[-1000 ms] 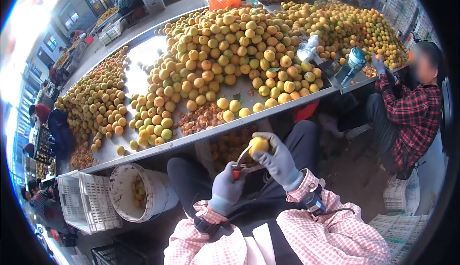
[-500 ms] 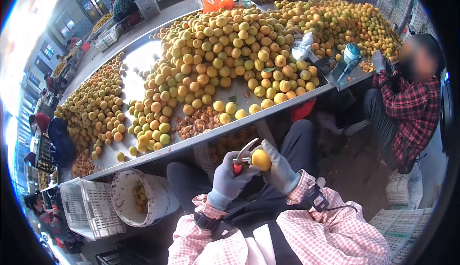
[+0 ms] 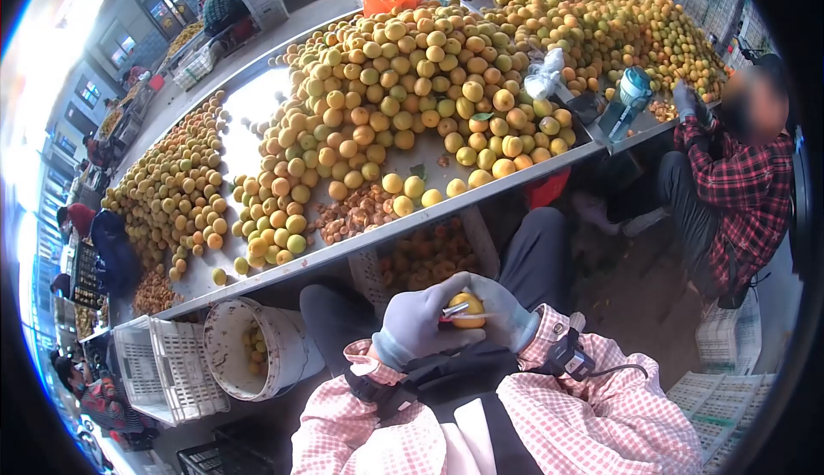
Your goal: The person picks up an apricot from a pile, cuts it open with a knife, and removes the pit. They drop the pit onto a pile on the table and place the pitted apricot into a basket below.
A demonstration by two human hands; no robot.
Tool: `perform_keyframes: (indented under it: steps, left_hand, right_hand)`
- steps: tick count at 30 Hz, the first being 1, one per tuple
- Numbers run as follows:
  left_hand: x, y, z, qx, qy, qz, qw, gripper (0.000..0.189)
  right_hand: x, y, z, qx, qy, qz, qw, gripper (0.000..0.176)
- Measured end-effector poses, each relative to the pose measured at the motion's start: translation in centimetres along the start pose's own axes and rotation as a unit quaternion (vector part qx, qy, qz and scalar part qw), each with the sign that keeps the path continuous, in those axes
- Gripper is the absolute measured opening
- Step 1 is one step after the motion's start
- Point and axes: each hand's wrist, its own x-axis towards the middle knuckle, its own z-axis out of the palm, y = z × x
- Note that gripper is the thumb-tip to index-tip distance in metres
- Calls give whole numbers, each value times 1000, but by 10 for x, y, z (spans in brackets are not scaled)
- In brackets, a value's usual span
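Both my hands wear grey gloves and meet over my lap. My right hand (image 3: 508, 310) is wrapped round a yellow apricot (image 3: 467, 303) from the right side. My left hand (image 3: 421, 322) is closed round a small cutting tool (image 3: 455, 310), whose metal parts lie against the front of the fruit. The tool's red handle is hidden inside the left glove. Beyond my knees, a heap of apricots (image 3: 386, 89) covers much of the metal table (image 3: 343, 259). A pile of brown-orange apricot scraps (image 3: 356, 214) lies near the table's front edge.
On my left stand a white bucket (image 3: 296, 338) with some fruit inside and white plastic crates (image 3: 142, 372). A crate of scraps (image 3: 429, 256) sits under the table. A person in a checked shirt (image 3: 742, 192) sits at the right, near a blue-lidded bottle (image 3: 631, 102).
The left hand has turned and closed in on the apricot, bringing the tool's metal across it. Both hands are lower and closer together. The view has shifted slightly.
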Motion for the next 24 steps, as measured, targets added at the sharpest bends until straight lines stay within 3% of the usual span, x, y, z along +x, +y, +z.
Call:
perform_keyframes:
  steps: [1,2,3,5,6,8,9,10,11,12,14,16,17,18,19,20,21,23,24]
  left_hand:
    - [2,1,1,54,-10,30,998,72]
    - [4,2,1,108,-20,60,992,70]
    - [7,3,0,108,-21,60,992,70]
    - [12,6,-1,147,25,162,975,70]
    - [12,10,-4,147,25,160,976,70]
    - [14,18,-13,184,-20,113,976,69]
    - [13,16,-10,184,-18,112,976,69]
    - [10,13,-3,148,26,99,984,66]
    - [8,10,2,113,71,85,987,63]
    - [5,10,5,75,86,73,991,64]
    - [5,6,3,37,84,77,993,64]
    - [2,7,5,-5,82,79,993,64]
    - [-3,9,7,-160,77,-10,984,63]
    - [-5,10,8,-310,70,-97,943,63]
    - [-2,15,7,-309,71,-99,943,63]
    - [3,23,5,-395,85,-97,910,61]
    - [5,29,6,-477,100,-94,868,60]
    - [5,25,9,-491,111,-88,859,67]
    - [6,18,10,-403,103,-65,907,73]
  right_hand:
    - [3,1,-5,0,0,0,1000,20]
    - [8,1,-11,-166,-40,-25,985,17]
    - [7,-2,-8,-207,-85,-48,973,15]
    - [-3,-11,11,-244,-129,-72,958,15]
    - [-15,-18,31,-79,-46,-35,995,16]
    - [-16,-21,37,88,38,5,995,17]
    - [-10,-19,29,-179,42,-134,974,16]
    - [-6,-16,23,-428,43,-260,864,17]
    - [-2,-13,21,-428,43,-260,864,17]
    - [2,-9,22,-473,76,-365,799,17]
    - [2,-4,27,-532,105,-429,723,22]
    - [3,-8,42,-527,144,-455,704,21]
    - [2,-8,49,-520,182,-479,683,19]
    - [3,-8,53,-468,177,-515,696,16]
    - [-2,-14,67,-467,176,-514,698,16]
    - [-11,-24,83,-422,177,-527,716,17]
    - [-9,-24,75,-362,135,-501,774,17]
    - [-3,-23,61,-219,66,-437,870,20]
    - [6,-13,46,-426,171,-480,747,24]
